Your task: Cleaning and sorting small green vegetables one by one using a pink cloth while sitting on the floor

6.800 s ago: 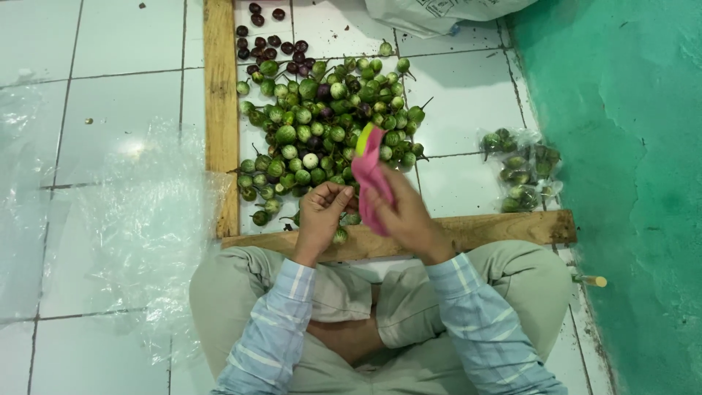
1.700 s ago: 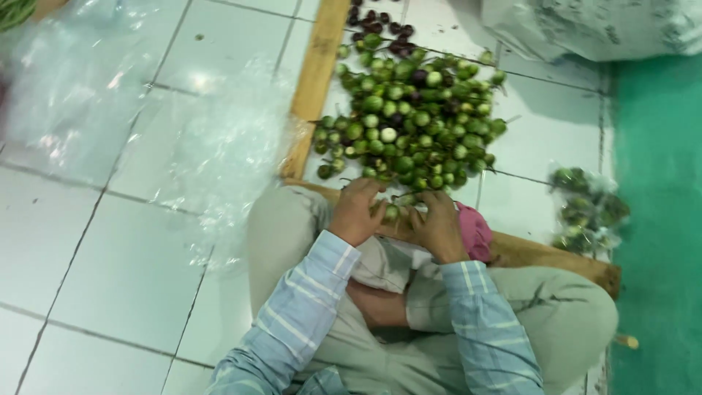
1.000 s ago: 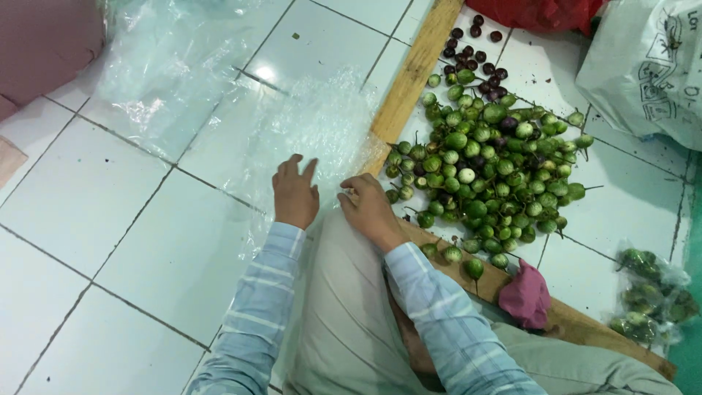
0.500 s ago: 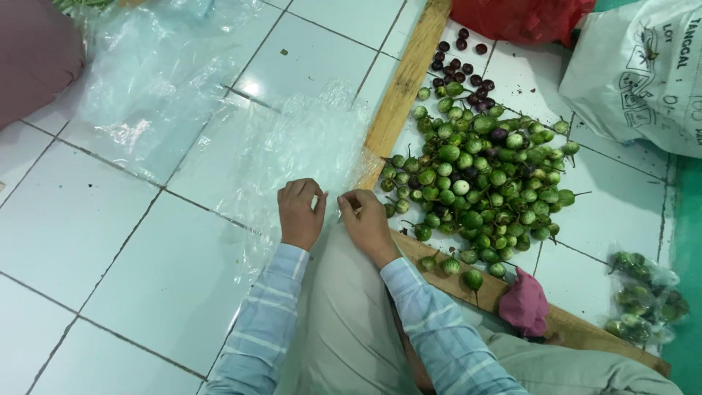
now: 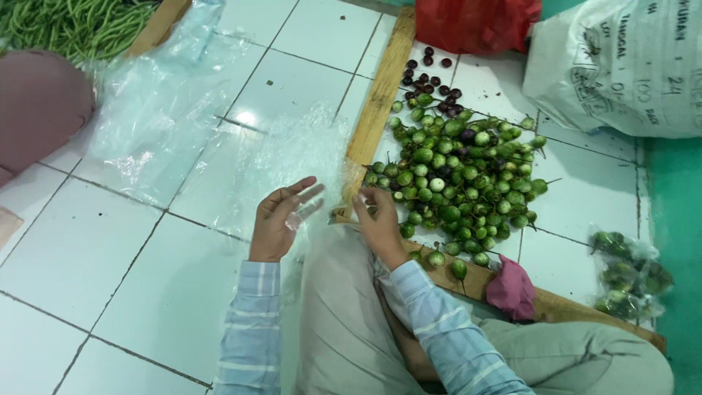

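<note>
My left hand [image 5: 279, 219] and my right hand [image 5: 379, 223] hold up a thin clear plastic bag [image 5: 322, 208] between them, just above my knee. The left hand's fingers are spread inside or behind the film; the right hand pinches its edge. A pile of small round green eggplants [image 5: 457, 183] lies on the white tiles right of my right hand, framed by wooden planks [image 5: 376, 99]. A few dark purple ones [image 5: 431, 77] sit at the far end of the pile.
More clear plastic bags [image 5: 168, 110] lie spread on the floor to the left. Green beans [image 5: 69, 22] lie at top left. A white sack [image 5: 621, 66], a red bag [image 5: 475, 22], a pink cloth [image 5: 512, 287] and a filled bag of eggplants [image 5: 625, 274] are on the right.
My hands went from the eggplant pile to the plastic on my left and lifted a clear bag. The pink cloth left my right hand and now lies on the plank.
</note>
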